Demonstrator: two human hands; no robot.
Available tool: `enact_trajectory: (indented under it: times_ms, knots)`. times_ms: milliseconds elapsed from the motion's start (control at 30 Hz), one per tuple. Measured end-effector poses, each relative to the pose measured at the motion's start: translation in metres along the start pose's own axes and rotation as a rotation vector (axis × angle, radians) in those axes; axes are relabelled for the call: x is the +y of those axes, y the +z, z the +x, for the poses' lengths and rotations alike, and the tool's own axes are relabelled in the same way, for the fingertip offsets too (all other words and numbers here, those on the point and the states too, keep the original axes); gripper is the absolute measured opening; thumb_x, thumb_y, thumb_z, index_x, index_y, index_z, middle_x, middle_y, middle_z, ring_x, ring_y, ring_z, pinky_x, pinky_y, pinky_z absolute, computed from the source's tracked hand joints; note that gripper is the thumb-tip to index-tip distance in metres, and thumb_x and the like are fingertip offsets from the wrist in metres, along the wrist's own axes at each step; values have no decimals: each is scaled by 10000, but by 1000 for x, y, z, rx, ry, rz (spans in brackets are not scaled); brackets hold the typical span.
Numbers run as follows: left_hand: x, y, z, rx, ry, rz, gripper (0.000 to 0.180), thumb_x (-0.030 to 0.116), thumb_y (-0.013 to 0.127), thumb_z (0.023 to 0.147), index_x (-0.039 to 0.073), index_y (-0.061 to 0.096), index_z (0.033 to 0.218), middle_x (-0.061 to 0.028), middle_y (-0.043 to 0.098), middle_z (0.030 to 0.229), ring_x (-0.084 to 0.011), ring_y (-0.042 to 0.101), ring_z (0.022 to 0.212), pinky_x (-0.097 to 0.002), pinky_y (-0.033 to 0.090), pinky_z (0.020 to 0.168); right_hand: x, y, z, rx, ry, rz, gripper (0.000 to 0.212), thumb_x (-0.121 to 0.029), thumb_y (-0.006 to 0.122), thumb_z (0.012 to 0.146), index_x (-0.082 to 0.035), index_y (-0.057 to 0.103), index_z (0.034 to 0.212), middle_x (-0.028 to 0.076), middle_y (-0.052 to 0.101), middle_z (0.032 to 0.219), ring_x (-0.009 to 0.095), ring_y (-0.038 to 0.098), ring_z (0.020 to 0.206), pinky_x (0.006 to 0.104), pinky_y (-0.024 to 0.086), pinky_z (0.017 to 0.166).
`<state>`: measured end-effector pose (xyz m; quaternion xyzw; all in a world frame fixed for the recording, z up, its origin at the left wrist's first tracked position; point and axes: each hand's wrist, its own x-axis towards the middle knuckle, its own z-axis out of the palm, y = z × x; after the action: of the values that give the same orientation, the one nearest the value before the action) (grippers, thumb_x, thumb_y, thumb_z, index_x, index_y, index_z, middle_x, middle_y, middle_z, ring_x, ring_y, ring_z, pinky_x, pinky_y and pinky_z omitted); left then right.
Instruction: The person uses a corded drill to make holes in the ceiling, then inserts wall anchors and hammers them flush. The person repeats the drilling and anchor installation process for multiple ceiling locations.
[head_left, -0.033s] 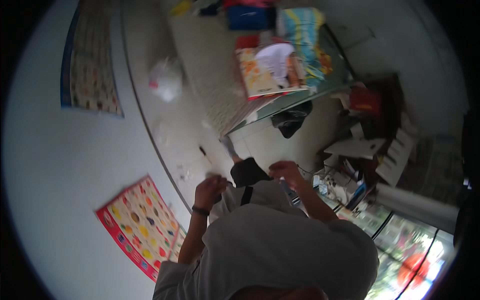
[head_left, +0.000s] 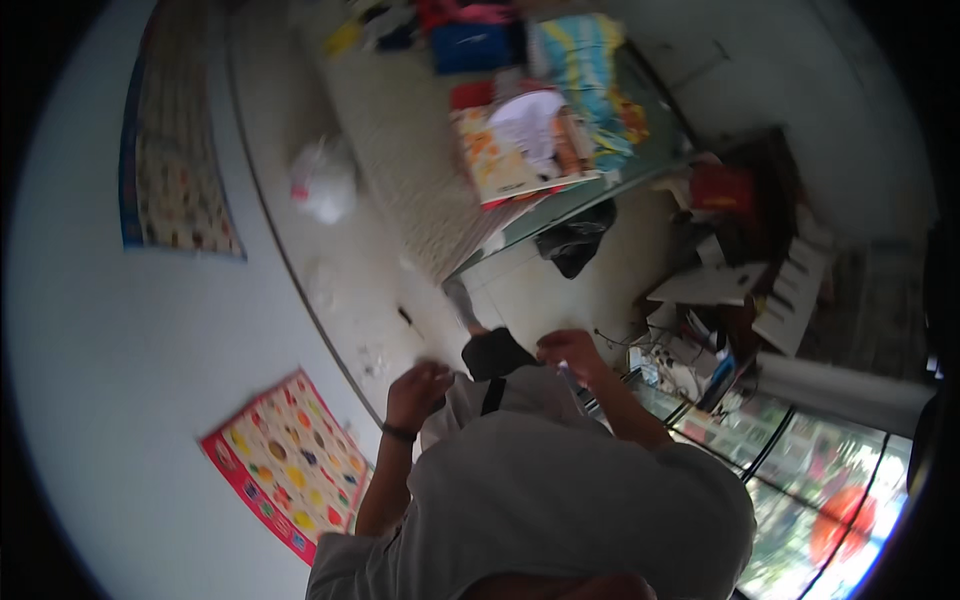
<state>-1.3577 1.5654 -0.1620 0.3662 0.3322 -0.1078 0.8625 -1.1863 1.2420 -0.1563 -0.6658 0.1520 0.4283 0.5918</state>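
My left hand (head_left: 418, 394), with a dark band at the wrist, is held before my waist, its fingers curled together. Whatever lies in them is hidden and blurred. Level with it on the other side, my right hand (head_left: 572, 352) has its fingers bent in a pinch. A thin pale piece (head_left: 568, 377) shows just under that hand; its kind is unclear. Between the hands appear my black trouser leg (head_left: 497, 354) and, past it, a grey-covered foot (head_left: 461, 304). A black strap (head_left: 493, 394) crosses my grey shirt (head_left: 560, 490).
Ahead stands a bed (head_left: 390, 130) with a picture book (head_left: 525, 140), folded cloths (head_left: 585, 80) and a blue bag (head_left: 472, 47). A black bag (head_left: 578, 240) and a white plastic bag (head_left: 325, 185) lie on the floor. Cluttered shelving (head_left: 715, 290) is right; a wall poster (head_left: 290, 460) is left.
The view has shifted slightly, so the bed and the things on it sit a little farther left and lower. My left hand is slightly lower; both hands keep nearly the same pose.
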Motion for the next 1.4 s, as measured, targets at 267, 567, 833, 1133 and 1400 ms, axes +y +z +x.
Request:
enact_trajectory:
  times_ms: [267, 567, 833, 1133, 1400]
  knots:
    - [1, 107, 24, -126, -95, 45, 377, 124, 589, 1019, -125, 543, 1298, -250, 642, 1250, -372, 630, 1205, -438, 523, 1069, 20, -96, -68, 193, -103, 378, 232, -43, 782, 829, 64, 726, 1028, 102, 703, 743, 148, 625, 591, 296, 468, 526]
    - [-32, 364, 144, -428, -253, 140, 345, 27, 589, 1001, -116, 531, 1309, -281, 613, 1312, -410, 584, 1284, -453, 495, 1110, -19, -282, -81, 313, -353, 489, 205, -4, 767, 827, 80, 724, 1008, 81, 677, 736, 142, 613, 606, 295, 455, 524]
    - [-75, 531, 245, -638, -547, 198, 254, 21, 540, 1038, -35, 610, 1275, -208, 650, 1282, -339, 629, 1244, -376, 564, 1034, -56, -407, -110, 599, -504, 683, 169, 50, 752, 802, 71, 713, 965, 106, 680, 747, 159, 614, 572, 296, 456, 493]
    - [-96, 719, 331, -677, -717, 195, 284, 34, 511, 1024, -114, 595, 1251, -272, 613, 1324, -402, 572, 1305, -457, 486, 1137, -72, -516, -84, 735, -512, 913, 159, 55, 732, 822, 67, 698, 976, 106, 683, 741, 158, 606, 548, 283, 446, 477]
    - [-149, 907, 457, -827, -807, 219, 374, -1, 486, 992, -137, 529, 1337, -303, 550, 1409, -424, 484, 1393, -478, 408, 1200, -124, -683, -38, 909, -398, 918, 206, 45, 758, 800, 86, 701, 994, 109, 688, 750, 164, 636, 599, 282, 475, 505]
